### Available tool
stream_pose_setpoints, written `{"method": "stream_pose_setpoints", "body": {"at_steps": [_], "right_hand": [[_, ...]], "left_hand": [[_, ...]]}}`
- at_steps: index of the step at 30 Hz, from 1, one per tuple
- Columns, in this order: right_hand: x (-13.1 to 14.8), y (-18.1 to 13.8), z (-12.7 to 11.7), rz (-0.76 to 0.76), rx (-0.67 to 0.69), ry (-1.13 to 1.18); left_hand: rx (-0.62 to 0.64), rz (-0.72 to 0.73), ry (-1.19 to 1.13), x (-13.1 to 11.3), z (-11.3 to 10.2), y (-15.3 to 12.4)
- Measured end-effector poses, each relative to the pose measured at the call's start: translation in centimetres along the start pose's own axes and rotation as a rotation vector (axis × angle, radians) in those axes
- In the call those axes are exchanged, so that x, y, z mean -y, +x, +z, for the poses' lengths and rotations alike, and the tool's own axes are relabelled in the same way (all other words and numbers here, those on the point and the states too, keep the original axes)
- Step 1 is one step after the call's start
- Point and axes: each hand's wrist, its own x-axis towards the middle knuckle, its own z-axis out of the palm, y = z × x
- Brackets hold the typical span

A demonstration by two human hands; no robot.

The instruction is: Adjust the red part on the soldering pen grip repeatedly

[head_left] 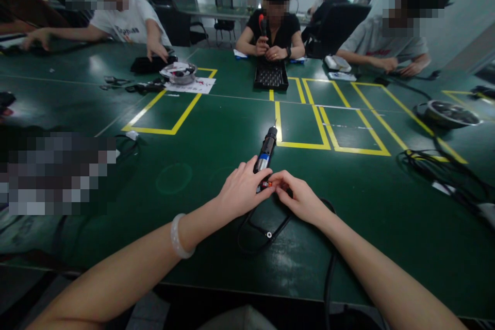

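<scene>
An electric screwdriver point(267, 147), black with a blue band and a thin bit at its tip, points away from me over the green table. My left hand point(240, 188) is closed round its rear part, thumb on the near side. At that end, a small orange-red part point(267, 184) shows between my two hands. My right hand point(299, 197) is closed in a pinch against this part; its exact shape is covered by fingers. Below them lies a looped black cable point(286, 223) with a round, pale-ended connector point(269, 235).
Yellow tape rectangles point(305, 145) mark the table point(209, 149). Across it, a person holds an orange-and-black tool point(263, 25) above a black tray point(270, 86). A metal bowl point(180, 80) stands left, another bowl point(452, 125) right beside coiled cables point(429, 165). Other people sit at both sides.
</scene>
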Motion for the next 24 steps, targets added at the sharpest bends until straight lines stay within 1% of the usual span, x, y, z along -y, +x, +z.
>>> {"method": "stream_pose_setpoints", "body": {"at_steps": [3,7,10,13,18,24], "right_hand": [[-0.1,-0.1,-0.4,0.007,-0.009,0.008],[-0.3,-0.3,-1.1,0.018,-0.061,0.025],[-0.4,-0.3,-1.6,0.018,-0.106,0.009],[-0.5,-0.3,-1.8,-0.002,-0.149,-0.021],[-0.7,-0.2,-1.6,-0.019,-0.187,-0.060],[-0.8,-0.2,-1.4,-0.019,-0.160,-0.077]], "left_hand": [[-0.016,0.014,-0.020,0.3,0.0,0.2],[-0.040,0.025,-0.013,1.1,0.2,0.2],[-0.047,0.016,0.010,2.3,0.2,0.0],[-0.048,-0.019,0.041,4.0,-0.3,-0.2],[-0.033,-0.126,0.094,8.2,-1.4,-0.2],[-0.005,-0.278,0.160,15.3,-2.4,-0.2]]}}
